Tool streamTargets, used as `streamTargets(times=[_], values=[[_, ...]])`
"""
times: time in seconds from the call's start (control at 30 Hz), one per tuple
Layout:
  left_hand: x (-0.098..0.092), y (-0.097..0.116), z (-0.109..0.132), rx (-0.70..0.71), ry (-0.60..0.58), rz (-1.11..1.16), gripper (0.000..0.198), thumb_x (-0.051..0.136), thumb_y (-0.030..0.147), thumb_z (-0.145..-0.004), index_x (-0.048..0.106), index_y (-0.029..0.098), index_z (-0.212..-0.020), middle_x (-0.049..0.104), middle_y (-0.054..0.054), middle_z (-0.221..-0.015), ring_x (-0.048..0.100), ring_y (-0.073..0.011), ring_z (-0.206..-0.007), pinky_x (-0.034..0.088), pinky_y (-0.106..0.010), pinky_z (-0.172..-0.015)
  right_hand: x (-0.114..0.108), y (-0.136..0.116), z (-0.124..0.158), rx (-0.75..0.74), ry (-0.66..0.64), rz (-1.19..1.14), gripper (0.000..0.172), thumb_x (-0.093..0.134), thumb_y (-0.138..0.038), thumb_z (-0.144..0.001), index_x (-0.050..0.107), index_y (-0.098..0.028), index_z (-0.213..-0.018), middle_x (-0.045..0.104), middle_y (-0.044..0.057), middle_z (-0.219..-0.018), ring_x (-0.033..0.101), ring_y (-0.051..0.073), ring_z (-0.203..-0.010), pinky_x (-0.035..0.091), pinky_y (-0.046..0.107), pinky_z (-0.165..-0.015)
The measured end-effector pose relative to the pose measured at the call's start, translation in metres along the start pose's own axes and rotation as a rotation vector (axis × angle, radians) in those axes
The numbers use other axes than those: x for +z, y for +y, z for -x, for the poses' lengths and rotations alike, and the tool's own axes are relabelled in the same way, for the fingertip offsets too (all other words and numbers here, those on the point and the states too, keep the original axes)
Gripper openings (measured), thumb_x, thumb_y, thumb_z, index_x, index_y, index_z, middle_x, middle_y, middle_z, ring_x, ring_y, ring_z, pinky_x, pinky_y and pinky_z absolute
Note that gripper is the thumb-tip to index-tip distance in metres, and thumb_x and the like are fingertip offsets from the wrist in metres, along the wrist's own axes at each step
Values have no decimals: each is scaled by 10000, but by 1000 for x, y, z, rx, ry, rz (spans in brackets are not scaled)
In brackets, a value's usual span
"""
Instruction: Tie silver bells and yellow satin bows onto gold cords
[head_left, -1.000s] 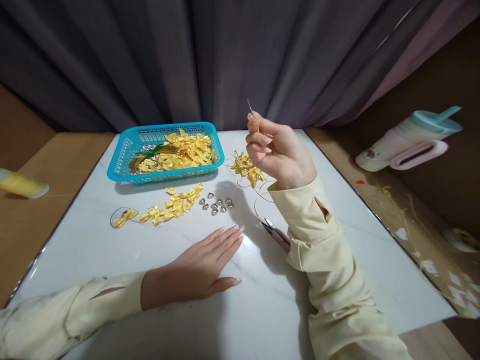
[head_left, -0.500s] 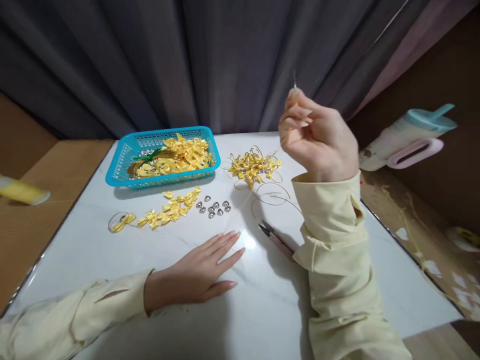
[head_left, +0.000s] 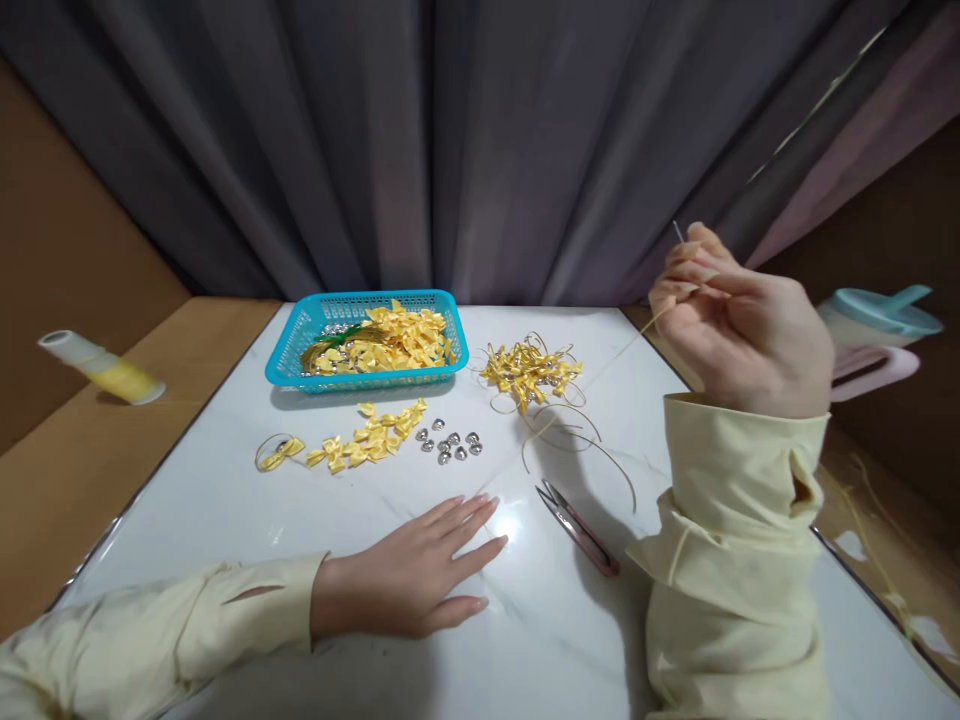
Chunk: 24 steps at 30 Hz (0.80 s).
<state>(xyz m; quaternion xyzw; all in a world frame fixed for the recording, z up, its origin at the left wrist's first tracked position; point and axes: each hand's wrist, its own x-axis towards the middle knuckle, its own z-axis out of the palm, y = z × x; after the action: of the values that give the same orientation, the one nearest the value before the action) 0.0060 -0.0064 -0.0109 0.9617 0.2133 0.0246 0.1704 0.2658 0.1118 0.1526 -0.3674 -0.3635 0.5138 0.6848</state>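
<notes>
- Right hand (head_left: 750,325): raised above the table (head_left: 187,500), fingers curled in, pinching a thin needle (head_left: 678,231), tip upward just past the fingertips.
- Thread (head_left: 622,349): slanting down and leftward from right fingers, apparently toward left fingertips; too faint there to trace to its end.
- Left hand (head_left: 405,570): palm down on the table, fingers and thumb spread, nothing seen in grip. Cannot tell whether pressing on thread.
- Possible fault: snag or tangle of thread. Likely cause: loose gold cord curls (head_left: 628,482), below and left of right hand, close under the slant.
- Possible fault: loss of thread from needle, or a break. Likely cause: too hard a pull against a snag.
- Possible fault: scatter of silver hearts (head_left: 452,445), just beyond left fingertips. Likely cause: forward sweep of left hand.
- In the way: snips (head_left: 577,530) between the hands, blades apart, pointing away; possible catch for low thread.
- Also in the way: heap of corded yellow bows (head_left: 532,372), left of right hand, beyond the curls.
- Around: row of loose yellow bows (head_left: 371,437) beyond left hand; blue basket (head_left: 367,383) farther beyond; spool (head_left: 124,378) far left of left hand; cup (head_left: 877,325) partly hidden behind right hand.
</notes>
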Motion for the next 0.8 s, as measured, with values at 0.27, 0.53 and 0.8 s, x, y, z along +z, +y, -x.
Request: streamTargets(times=[0.27, 0.53, 0.8], values=[[-3, 1, 1, 15, 66, 36, 547, 371, 388, -916, 320, 96, -1376, 225, -226, -1450, 164, -323, -1357, 200, -458, -1096, 11, -9, 22, -41, -158, 155, 508, 182, 66, -866, 627, -131, -720, 412, 15, -659, 331, 20, -490, 318, 165, -457], [-5, 1, 1, 30, 73, 46, 552, 302, 395, -933, 298, 65, -1375, 262, -198, -1449, 190, -318, -1354, 223, -457, -1086, 17, -21, 35, -114, -121, 376, 342, 373, -78, -885, 693, -198, -863, 562, 76, -904, 475, 48, -619, 331, 191, -437], [-42, -5, 1, -23, 254, -46, 391, 333, 303, -934, 459, 97, -1241, 544, -138, -1261, 429, -238, -1227, 332, -399, -1022, 8, -23, 39, -298, -74, 443, 214, 541, -126, -834, 714, -223, -915, 595, 94, -949, 474, 66, -623, 256, 227, -415]])
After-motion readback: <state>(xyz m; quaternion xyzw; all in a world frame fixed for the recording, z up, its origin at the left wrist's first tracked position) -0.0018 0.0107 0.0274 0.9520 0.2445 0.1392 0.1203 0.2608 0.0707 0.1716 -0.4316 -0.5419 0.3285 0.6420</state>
